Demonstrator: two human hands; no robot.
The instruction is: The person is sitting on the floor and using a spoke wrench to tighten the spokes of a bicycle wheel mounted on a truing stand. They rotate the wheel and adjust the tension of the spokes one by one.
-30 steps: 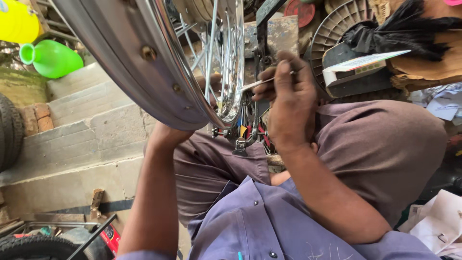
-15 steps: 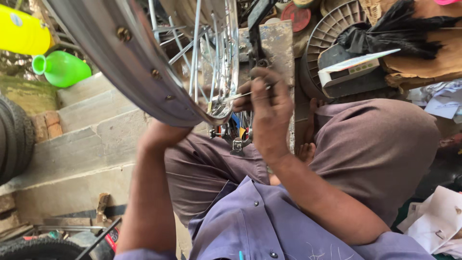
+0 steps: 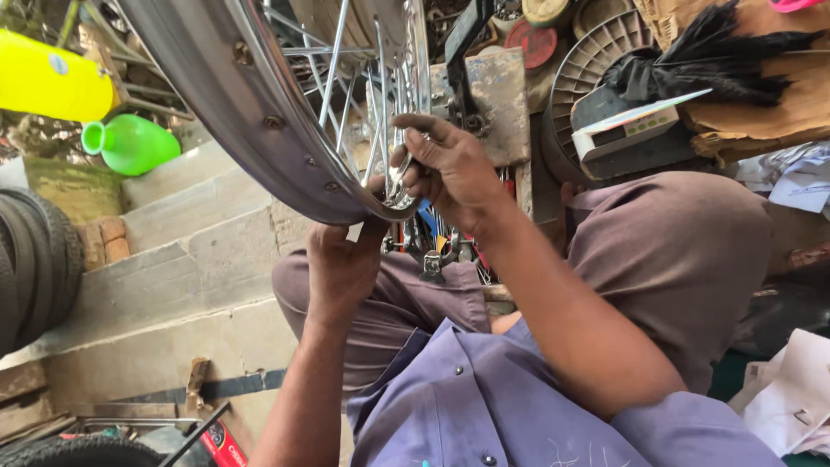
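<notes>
A chrome spoked wheel rim (image 3: 216, 104) fills the upper left of the head view, its spokes (image 3: 333, 60) running up toward the hub. My left hand (image 3: 341, 259) grips the lower edge of the rim from beneath. My right hand (image 3: 445, 164) is closed on the rim's inner edge and a spoke, with a thin metal tool partly hidden in its fingers. Both forearms reach up from my lap, where I wear brown trousers (image 3: 674, 251) and a purple shirt (image 3: 519, 406).
Concrete steps (image 3: 173, 251) lie at left, with black tyres (image 3: 35, 268) beside them. A green plastic jug (image 3: 130, 143) and a yellow container (image 3: 52, 82) sit upper left. Cluttered tools, a ribbed round part (image 3: 596, 52), cardboard (image 3: 769, 86) and papers (image 3: 787, 398) are at right.
The wheel has shifted right and lower in view. My right hand moved from holding a thin tool at the spokes to gripping the rim's inner edge. My left hand stays under the rim.
</notes>
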